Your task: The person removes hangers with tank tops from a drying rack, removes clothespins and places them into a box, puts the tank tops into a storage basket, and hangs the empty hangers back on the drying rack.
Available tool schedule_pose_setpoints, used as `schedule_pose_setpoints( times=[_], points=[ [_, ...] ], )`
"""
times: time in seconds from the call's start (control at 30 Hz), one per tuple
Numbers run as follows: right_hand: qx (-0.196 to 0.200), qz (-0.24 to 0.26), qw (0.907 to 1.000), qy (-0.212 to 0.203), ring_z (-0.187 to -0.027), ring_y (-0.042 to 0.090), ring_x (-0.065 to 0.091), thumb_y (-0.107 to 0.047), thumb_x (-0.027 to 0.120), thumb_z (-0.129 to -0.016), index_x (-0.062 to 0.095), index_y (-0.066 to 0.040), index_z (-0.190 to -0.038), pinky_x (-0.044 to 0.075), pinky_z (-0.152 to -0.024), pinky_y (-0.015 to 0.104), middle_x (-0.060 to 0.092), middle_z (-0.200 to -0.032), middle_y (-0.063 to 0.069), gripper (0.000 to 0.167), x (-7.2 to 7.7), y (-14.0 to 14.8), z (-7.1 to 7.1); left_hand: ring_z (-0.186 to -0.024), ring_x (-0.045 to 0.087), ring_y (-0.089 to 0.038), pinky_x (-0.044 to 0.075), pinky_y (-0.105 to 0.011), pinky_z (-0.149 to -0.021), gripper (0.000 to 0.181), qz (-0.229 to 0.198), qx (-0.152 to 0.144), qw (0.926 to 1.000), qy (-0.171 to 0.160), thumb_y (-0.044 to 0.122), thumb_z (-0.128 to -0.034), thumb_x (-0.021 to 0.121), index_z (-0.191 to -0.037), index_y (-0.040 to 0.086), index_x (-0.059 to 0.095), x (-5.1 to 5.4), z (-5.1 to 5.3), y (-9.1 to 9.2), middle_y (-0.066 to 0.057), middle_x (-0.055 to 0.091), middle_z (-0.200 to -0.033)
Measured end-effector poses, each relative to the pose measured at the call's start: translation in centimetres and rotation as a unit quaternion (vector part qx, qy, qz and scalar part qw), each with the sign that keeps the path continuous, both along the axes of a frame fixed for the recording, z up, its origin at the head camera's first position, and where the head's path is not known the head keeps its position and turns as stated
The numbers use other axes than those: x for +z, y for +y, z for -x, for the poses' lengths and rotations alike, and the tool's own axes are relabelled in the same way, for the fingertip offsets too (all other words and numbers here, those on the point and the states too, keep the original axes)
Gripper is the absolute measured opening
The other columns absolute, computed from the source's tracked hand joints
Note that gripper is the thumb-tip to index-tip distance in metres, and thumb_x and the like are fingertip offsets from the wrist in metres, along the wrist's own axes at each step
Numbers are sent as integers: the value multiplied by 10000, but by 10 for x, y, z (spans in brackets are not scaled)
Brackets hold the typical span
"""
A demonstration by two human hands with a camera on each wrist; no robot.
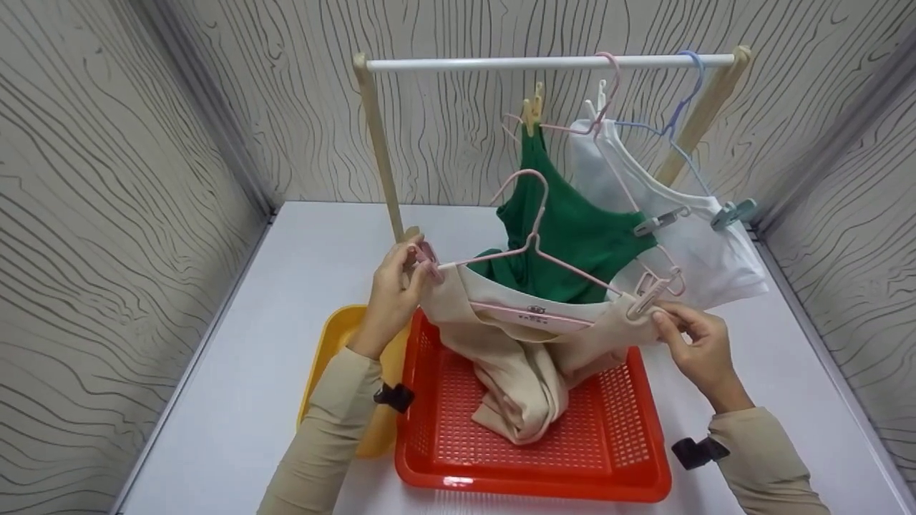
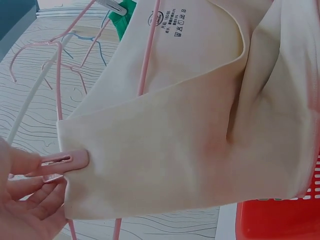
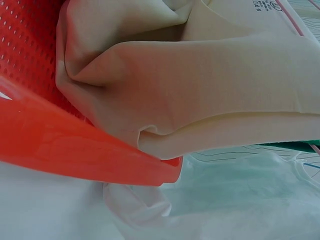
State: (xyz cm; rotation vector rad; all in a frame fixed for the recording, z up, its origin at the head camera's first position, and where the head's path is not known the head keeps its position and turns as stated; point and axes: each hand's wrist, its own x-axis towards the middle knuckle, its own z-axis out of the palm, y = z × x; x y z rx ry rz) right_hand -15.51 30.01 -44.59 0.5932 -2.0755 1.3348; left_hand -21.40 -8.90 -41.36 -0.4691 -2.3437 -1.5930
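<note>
A beige top (image 1: 452,307) hangs on a pink hanger (image 1: 575,271), its lower part bunched over a red basket (image 1: 533,486). At its left shoulder, my left hand (image 1: 391,295) pinches a pink clothespin (image 2: 75,159), which bites the fabric edge in the left wrist view. A second pink clothespin (image 1: 646,296) sits on the other shoulder. Just beside it, my right hand (image 1: 698,350) pinches the edge of the top between thumb and fingers. The hanger's hook stands free, below the rack's bar. In the right wrist view the beige cloth (image 3: 215,85) shows, but the hand does not.
Behind, a rack with a white bar (image 1: 486,64) carries a green top (image 1: 572,222) and a white top (image 1: 715,257), both clipped to hangers. A yellow basket (image 1: 330,336) stands left of the red one, partly behind my left arm. Patterned walls enclose the white table (image 1: 236,372).
</note>
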Motion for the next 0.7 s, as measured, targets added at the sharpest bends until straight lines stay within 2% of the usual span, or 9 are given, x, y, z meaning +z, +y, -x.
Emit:
schedule_pose_setpoints(
  times=[0.1, 0.27, 0.43, 0.7],
  points=[
    [60, 49, 9999, 114, -657, -126, 574, 271, 535, -761, 611, 231, -872, 480, -594, 32, 670, -900, -284, 141, 1, 0, 0, -1290, 527, -363, 444, -418, -1071, 455, 79, -22, 9999, 132, 50, -941, 565, -1369, -64, 458, 1, 0, 0, -254, 512, -1357],
    [30, -29, 9999, 108, -655, -153, 554, 264, 547, -762, 608, 230, -851, 462, -577, 34, 647, -835, -306, 113, 2, -1, 0, -1222, 562, -336, 452, -406, -1070, 437, 220, -3, 9997, 132, 35, -939, 560, -1356, -60, 471, 2, 0, 0, -240, 532, -1311],
    [45, 53, 9999, 98, -655, -147, 569, 278, 533, -752, 601, 238, -844, 466, -581, 33, 659, -842, -296, 122, 1, -1, 0, -1171, 575, -314, 468, -406, -1065, 419, 319, 9, 9994, 168, 48, -941, 560, -1338, -53, 472, 3, -1, 0, -223, 546, -1263],
    [94, 161, 9997, 164, -674, -124, 589, 263, 538, -769, 606, 235, -862, 480, -596, 24, 677, -884, -262, 119, -4, 1, 1, -1071, 604, -281, 490, -415, -1046, 334, 225, -103, 9978, 618, 41, -922, 581, -1240, -36, 517, 3, -2, 0, -187, 593, -1118]
  ],
)
